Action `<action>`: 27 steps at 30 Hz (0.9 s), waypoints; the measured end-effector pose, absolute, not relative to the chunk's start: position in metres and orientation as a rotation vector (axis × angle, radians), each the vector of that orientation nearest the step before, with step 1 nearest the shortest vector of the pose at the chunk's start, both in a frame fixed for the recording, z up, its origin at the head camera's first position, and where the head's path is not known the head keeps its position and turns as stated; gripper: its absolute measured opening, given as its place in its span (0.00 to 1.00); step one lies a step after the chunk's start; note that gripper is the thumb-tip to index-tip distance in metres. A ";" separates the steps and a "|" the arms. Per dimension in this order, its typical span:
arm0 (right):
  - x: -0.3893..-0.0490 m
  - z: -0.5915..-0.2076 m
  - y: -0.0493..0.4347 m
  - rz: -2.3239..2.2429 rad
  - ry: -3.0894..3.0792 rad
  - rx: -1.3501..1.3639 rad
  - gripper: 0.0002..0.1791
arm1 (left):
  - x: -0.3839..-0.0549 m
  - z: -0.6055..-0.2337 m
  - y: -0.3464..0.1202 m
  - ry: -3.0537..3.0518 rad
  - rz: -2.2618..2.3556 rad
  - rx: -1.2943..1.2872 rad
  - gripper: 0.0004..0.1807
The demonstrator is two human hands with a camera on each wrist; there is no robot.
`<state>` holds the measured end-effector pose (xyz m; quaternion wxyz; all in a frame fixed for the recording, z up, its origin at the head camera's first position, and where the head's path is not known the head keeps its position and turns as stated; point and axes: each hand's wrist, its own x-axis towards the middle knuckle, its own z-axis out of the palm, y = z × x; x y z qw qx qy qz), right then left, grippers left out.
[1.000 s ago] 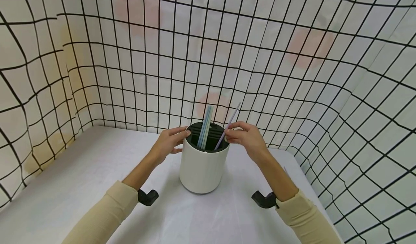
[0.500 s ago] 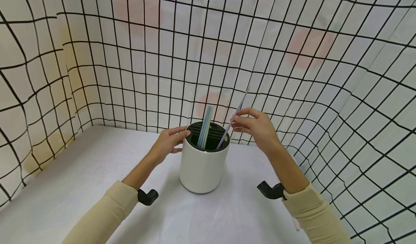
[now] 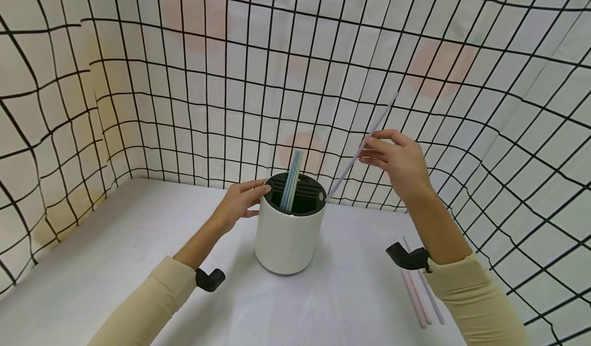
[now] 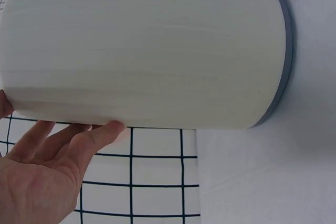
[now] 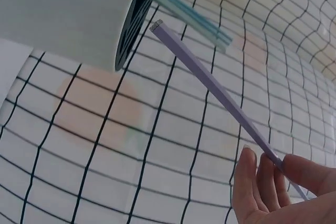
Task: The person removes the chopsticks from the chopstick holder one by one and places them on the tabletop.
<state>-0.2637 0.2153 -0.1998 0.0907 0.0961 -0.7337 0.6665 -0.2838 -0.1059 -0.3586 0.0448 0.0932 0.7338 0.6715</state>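
Leaning sticks (image 3: 292,182) inside white holder (image 3: 287,246)

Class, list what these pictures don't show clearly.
Blue-green sticks: lower ends hidden by the white container, head view.
Pink sticks: partly hidden by the black wrist device, head view.
Right hand: cut off by the right edge, right wrist view.
Left hand: cut off by the left edge, left wrist view.
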 end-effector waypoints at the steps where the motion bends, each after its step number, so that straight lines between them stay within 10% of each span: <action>1: -0.264 -0.199 0.219 1.984 -2.179 0.276 0.21 | -0.284 -0.359 -0.106 2.245 2.052 0.283 0.34; 27: -0.307 -0.318 0.337 1.735 -2.709 -0.093 0.28 | -0.285 -0.358 -0.106 2.252 2.050 0.278 0.35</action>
